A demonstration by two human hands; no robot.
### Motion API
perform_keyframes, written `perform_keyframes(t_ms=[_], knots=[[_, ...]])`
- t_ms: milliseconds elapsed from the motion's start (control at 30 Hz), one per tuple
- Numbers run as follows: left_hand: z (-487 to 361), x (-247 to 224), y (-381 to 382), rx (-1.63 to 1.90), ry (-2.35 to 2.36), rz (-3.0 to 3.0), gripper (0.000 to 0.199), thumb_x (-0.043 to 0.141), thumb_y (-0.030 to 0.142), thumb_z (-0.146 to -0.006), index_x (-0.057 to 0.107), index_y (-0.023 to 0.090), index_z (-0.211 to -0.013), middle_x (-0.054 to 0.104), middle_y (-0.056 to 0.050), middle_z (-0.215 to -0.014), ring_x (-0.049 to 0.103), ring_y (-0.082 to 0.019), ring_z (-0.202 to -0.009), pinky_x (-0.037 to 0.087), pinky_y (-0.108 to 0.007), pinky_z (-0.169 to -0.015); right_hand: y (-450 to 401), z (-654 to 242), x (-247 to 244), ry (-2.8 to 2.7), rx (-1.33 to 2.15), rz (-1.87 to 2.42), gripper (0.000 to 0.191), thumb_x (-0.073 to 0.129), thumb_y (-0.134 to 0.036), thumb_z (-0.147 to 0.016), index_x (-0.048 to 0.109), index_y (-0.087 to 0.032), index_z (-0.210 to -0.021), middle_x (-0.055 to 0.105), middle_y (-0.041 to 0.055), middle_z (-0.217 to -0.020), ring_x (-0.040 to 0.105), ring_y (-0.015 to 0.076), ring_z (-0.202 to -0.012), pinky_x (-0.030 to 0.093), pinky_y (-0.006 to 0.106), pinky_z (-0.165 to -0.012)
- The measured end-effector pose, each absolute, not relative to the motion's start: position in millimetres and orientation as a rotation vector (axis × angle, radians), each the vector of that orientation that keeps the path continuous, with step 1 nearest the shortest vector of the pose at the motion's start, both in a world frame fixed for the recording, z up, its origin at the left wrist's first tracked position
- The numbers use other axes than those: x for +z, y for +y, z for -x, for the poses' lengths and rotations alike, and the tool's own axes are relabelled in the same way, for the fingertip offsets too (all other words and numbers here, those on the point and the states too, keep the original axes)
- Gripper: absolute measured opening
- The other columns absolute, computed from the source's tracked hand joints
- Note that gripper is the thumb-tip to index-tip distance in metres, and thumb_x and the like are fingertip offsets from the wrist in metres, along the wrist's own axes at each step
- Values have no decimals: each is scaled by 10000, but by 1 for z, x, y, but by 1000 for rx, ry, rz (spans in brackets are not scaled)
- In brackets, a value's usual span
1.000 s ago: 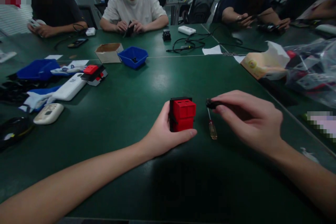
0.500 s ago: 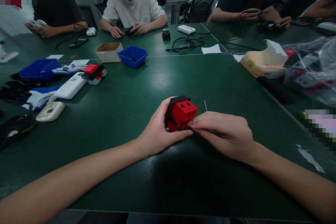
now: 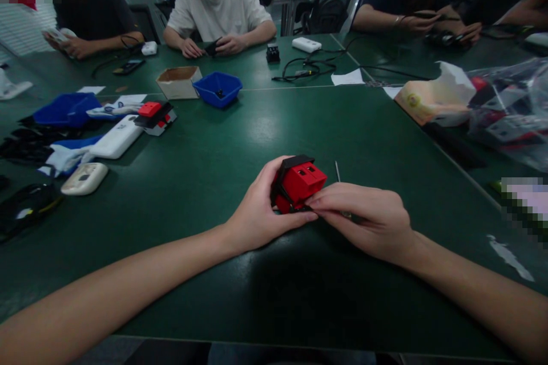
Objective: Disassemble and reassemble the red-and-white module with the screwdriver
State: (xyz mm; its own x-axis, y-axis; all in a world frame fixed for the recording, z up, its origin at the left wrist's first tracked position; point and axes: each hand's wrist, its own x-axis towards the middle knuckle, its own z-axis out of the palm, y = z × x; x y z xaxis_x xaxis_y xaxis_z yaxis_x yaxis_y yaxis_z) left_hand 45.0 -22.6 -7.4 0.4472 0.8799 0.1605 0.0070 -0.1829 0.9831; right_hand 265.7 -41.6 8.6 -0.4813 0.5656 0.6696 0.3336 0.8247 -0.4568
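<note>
A red and black block [image 3: 303, 178] with two small square openings on its upper face is held just above the green table [image 3: 180, 199]. My left hand [image 3: 261, 208] wraps round its left side, thumb along the lower edge. At its lower right, the thumb and fingertips of my right hand [image 3: 368, 217] are pinched together against the block; whatever lies between them is too small to make out. A thin metal rod [image 3: 337, 172] shows just behind my right hand, its lower part hidden by the fingers.
A blue tray [image 3: 218, 91] and a cardboard box [image 3: 178, 83] stand ahead. On the left are a white power bank [image 3: 116, 138], another red-black piece [image 3: 154, 117] and gloves. A plastic bag [image 3: 514, 114] lies at right. Several people sit across the table.
The view has shifted slightly. The block is tilted a little differently in my left hand, and both hands keep nearly the same grip.
</note>
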Motion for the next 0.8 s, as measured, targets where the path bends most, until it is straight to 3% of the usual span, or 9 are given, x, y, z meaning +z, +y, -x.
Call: perform_keyframes(t_ms=[800], knots=[[-46, -8, -22, 974, 759, -1489, 820, 926, 333, -760, 490, 231, -1447, 601, -128, -1443, 596, -335, -1370, 459, -495, -1217, -41, -267, 10, -2114, 310, 718, 213, 688, -64, -923, 772, -229, -1028, 829, 28, -923, 803, 175, -814, 664, 250, -781]])
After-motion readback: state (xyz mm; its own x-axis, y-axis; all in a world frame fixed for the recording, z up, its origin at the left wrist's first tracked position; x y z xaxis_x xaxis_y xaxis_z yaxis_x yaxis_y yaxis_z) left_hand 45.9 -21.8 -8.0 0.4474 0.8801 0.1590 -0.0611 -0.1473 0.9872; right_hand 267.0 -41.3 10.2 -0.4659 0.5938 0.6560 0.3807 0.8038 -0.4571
